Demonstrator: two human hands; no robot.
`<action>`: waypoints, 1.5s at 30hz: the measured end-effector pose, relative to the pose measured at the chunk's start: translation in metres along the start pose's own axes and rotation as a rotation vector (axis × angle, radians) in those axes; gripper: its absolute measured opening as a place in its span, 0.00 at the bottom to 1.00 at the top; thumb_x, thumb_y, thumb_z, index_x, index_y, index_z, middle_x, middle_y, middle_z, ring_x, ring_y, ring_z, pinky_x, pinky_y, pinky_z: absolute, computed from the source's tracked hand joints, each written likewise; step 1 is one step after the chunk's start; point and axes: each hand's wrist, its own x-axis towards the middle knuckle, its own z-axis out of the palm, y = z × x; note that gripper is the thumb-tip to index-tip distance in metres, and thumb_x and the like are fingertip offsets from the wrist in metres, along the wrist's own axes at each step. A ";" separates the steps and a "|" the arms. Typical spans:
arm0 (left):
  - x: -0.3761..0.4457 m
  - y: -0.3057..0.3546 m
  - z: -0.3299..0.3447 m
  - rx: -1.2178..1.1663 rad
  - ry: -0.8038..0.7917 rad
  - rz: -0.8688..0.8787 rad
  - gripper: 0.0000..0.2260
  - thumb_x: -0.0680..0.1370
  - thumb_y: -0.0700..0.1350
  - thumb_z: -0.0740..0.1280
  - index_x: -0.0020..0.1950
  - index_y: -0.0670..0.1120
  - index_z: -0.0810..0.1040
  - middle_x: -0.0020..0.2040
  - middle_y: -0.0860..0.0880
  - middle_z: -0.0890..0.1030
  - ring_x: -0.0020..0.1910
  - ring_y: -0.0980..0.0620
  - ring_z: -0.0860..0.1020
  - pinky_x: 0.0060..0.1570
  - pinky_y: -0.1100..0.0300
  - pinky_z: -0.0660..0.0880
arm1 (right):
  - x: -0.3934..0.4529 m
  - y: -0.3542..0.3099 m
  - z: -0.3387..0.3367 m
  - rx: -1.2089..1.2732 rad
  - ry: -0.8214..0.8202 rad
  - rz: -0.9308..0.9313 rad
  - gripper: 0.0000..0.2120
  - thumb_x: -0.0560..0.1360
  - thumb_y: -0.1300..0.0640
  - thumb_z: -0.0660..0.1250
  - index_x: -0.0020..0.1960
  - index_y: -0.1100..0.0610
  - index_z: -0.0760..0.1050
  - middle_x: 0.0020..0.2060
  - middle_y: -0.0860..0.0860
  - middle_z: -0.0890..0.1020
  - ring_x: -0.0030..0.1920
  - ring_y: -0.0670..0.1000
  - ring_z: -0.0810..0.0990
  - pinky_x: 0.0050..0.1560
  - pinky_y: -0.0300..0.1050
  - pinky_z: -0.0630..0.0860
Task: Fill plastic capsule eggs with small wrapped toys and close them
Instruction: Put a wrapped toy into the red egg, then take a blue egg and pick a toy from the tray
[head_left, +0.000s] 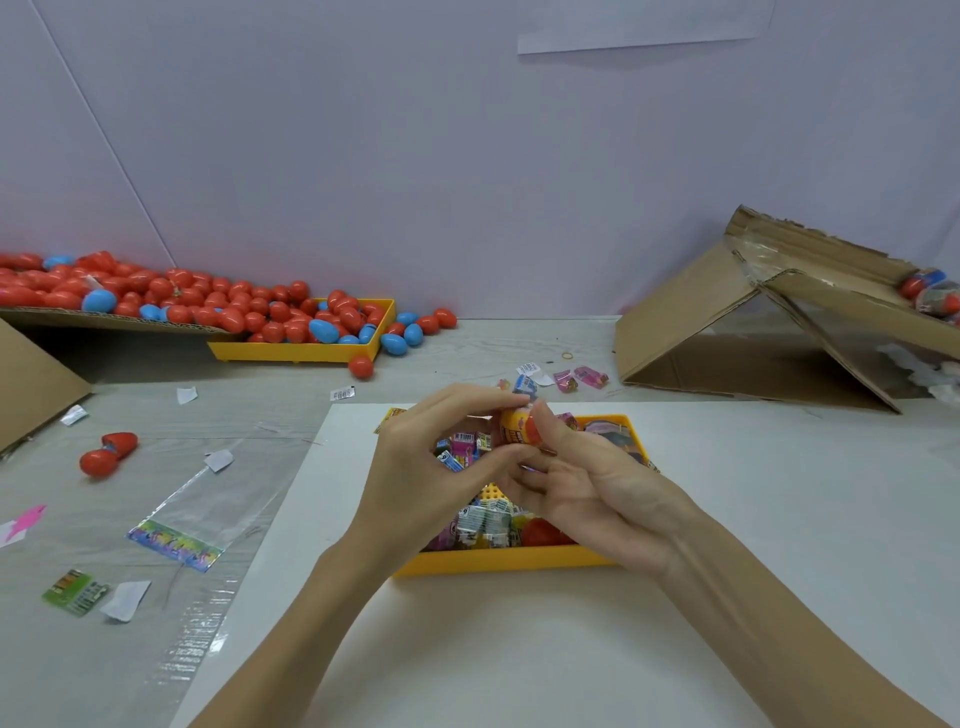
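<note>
Spreading across the far left, a heap of red and blue eggs (218, 304) spills off a cardboard sheet into a yellow bin (301, 353), likely the stock of empty shells kept within reach. On the right a tilted cardboard box (727, 322) holds a few filled eggs (932, 293), probably the drop-off for finished ones. Directly below the hands sits a yellow tray (498, 565) of small wrapped toys (483, 525), placed close so picking is quick. An open red egg (108, 452) lies alone on the left of the table. Above the tray, the left hand (431, 467) and right hand (587, 483) meet around one egg (522, 427), fingers and thumbs curled onto it from both sides, seemingly pressing a bright wrapped toy inside or bringing the halves together.
</note>
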 end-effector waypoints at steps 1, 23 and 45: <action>0.000 0.000 0.000 0.006 0.006 -0.006 0.18 0.75 0.44 0.76 0.64 0.47 0.82 0.58 0.51 0.84 0.59 0.50 0.83 0.59 0.55 0.81 | 0.000 0.000 0.000 0.008 -0.013 0.010 0.19 0.62 0.51 0.86 0.46 0.60 0.85 0.42 0.55 0.83 0.45 0.52 0.84 0.56 0.46 0.82; -0.001 -0.024 -0.004 0.293 -0.093 -0.142 0.16 0.79 0.61 0.62 0.50 0.53 0.84 0.60 0.61 0.74 0.53 0.63 0.79 0.50 0.68 0.77 | 0.031 -0.176 -0.070 -2.036 1.325 -0.420 0.26 0.82 0.67 0.61 0.79 0.62 0.62 0.78 0.66 0.64 0.79 0.67 0.59 0.78 0.61 0.58; 0.099 -0.164 -0.033 1.264 -0.370 -0.469 0.17 0.84 0.41 0.60 0.73 0.45 0.71 0.75 0.45 0.72 0.73 0.41 0.66 0.69 0.49 0.64 | 0.023 -0.011 -0.038 -1.840 0.432 -0.646 0.08 0.83 0.60 0.65 0.57 0.55 0.83 0.52 0.48 0.83 0.56 0.48 0.76 0.58 0.34 0.66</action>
